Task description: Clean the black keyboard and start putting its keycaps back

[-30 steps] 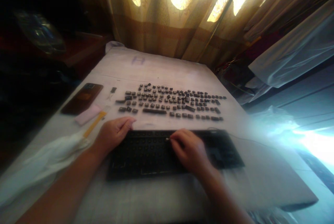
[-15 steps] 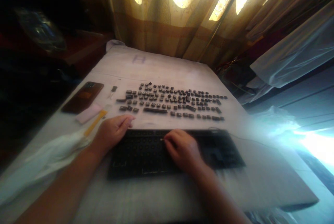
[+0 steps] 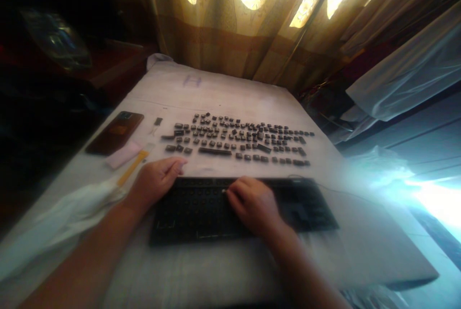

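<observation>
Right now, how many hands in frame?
2: left hand at the far left corner of the keyboard, right hand over its middle. No others show.

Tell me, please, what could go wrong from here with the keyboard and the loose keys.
The left hand is close to the nearest loose keys, so a careless move might knock some out of their rows. The right hand pinches a small pale-tipped thing over the keyboard; it could slip or catch there. Its exact nature is too blurred to tell.
</observation>
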### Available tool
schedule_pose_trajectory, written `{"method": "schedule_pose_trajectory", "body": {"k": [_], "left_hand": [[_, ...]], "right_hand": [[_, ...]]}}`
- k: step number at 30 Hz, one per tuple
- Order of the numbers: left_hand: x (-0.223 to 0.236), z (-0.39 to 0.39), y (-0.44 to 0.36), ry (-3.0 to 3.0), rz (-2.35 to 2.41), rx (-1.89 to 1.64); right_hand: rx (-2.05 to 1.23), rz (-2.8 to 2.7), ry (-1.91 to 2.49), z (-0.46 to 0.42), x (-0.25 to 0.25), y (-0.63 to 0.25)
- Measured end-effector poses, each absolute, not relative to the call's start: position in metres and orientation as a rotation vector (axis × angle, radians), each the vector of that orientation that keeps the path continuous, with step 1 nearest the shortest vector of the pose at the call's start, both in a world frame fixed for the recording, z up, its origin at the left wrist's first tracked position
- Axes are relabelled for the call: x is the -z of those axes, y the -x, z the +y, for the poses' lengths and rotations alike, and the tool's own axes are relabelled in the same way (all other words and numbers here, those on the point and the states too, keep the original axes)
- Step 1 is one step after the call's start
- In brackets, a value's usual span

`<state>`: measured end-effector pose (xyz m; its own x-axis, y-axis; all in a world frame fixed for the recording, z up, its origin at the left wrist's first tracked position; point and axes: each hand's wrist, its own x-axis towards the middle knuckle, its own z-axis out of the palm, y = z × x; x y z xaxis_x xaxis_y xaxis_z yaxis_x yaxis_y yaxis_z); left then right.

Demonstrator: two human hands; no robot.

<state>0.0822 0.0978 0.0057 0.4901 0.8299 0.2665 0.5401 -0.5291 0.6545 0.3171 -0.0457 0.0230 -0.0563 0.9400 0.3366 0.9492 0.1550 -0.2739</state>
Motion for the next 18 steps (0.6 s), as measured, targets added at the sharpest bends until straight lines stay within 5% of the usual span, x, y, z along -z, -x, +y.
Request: {"method": "schedule_pose_trajectory", "body": {"k": [18], "left_hand": [[-0.0044, 0.0982, -0.0821, -2.284, 1.110, -0.792]], "right_hand": [[-0.227, -1.839, 1.659, -0.0452, -0.0178, -0.3189]]}}
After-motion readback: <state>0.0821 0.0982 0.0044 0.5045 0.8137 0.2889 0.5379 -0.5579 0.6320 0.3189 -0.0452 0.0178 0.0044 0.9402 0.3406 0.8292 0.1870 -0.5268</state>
